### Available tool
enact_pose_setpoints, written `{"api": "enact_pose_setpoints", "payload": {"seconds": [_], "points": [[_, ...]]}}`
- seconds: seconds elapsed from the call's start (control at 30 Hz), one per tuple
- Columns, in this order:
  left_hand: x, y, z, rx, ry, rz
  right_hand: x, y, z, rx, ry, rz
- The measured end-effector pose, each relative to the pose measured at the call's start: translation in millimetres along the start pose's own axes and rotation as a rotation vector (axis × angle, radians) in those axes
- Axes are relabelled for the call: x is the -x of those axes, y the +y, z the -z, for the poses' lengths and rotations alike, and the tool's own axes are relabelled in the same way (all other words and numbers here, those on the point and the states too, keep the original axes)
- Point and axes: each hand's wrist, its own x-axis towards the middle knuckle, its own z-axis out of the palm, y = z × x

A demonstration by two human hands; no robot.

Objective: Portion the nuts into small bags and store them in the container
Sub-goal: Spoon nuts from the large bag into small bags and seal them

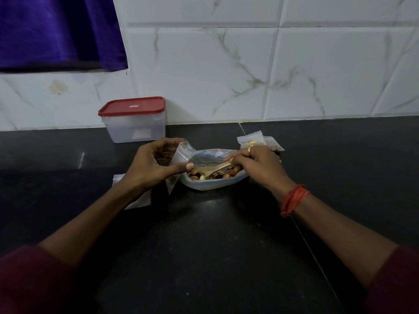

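Dark stone table (204,245) is recorded across the lower half of the frame, backed by a white marble-veined tile wall (226,64).

At centre, a shallow translucent bluish plastic tray (204,186) is set on the table. Mixed brown and pale nuts (196,174) are seen lying in it.

A small wooden spoon (215,168) is held by the right hand (260,166), the grip closed on its handle between fingers and thumb. The spoon's bowl is lowered among the nuts.

A small clear zip bag (183,152) is pinched by the left hand (154,164), the grip closed on it, just left of the tray. Whether bag and tray touch cannot be told.

Two small clear filled bags (251,139) are noted on the table just behind the right hand. Flat clear bags (138,202) are partly covered by the left forearm.

A translucent rectangular container with a red lid (133,123) is stood against the wall, left of centre, lid on, well apart from the tray.

A purple curtain (56,30) is hung at upper left. A red thread band (293,199) is worn on the right wrist.
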Motion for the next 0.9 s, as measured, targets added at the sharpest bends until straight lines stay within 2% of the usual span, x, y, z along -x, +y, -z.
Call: {"api": "enact_pose_setpoints", "payload": {"seconds": [0.2,0.63,0.7,0.9], "points": [[0,0,0,0.007,0.002,-0.003,2,-2,5,-0.140,0.041,-0.041],[2,4,-3,-0.009,0.007,-0.013,-4,0,17,-0.123,0.196,-0.002],[2,4,-2,-0.012,0.005,-0.011,-3,-1,17,-0.021,0.237,0.037],[3,7,-3,0.011,0.014,-0.004,-3,6,12,0.510,0.304,0.290]]}}
